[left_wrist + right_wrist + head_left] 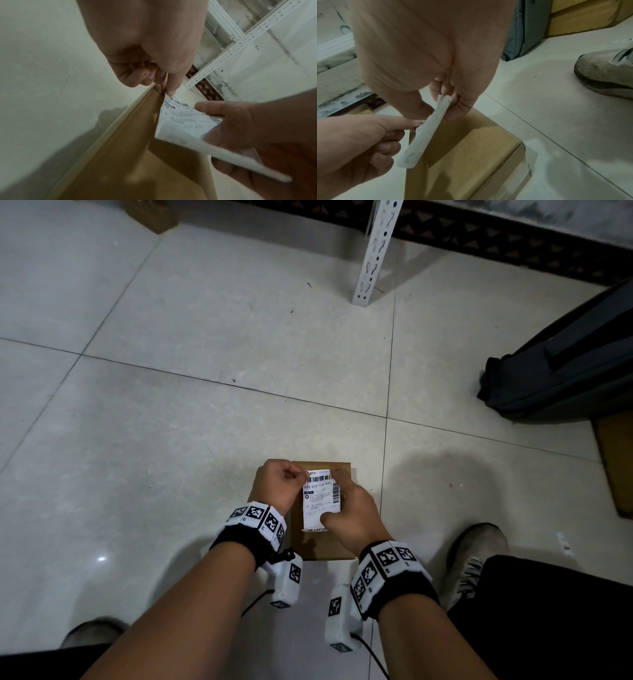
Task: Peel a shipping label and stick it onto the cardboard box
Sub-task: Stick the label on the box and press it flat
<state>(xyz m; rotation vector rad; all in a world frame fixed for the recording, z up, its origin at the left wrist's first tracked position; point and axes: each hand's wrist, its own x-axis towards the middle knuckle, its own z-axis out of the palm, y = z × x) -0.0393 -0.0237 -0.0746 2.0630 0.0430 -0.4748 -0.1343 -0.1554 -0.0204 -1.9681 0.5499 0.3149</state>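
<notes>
While the cardboard box [322, 546] lies flat on the pale tiled floor [205, 405] between the person's feet, both hands hold the shipping label [320, 501] above its top face, apart from the cardboard. The left hand [279, 484] is curled, and its thumb and forefinger pinch the label's far left corner, just at the barcode strip; in the left wrist view the thumb tip [171, 90] presses down on that corner. The right hand [352, 515] grips the label's right edge and lower part, thumb on the printed face and fingers curled behind it. From the right wrist view the label [426, 135] appears edge-on as a thin, slightly bowed white strip running from the right hand's fingers [462, 108] down toward the left hand [351, 148], with the box [471, 155] in shadow beneath. Whether the sticker has begun to part from its backing cannot be told. Farther off stand a white perforated shelf post [375, 251], a dark grey bag [565, 364] at the right, and another piece of cardboard [616, 467] beside it. A grey sneaker [472, 559] sits right of the box.
</notes>
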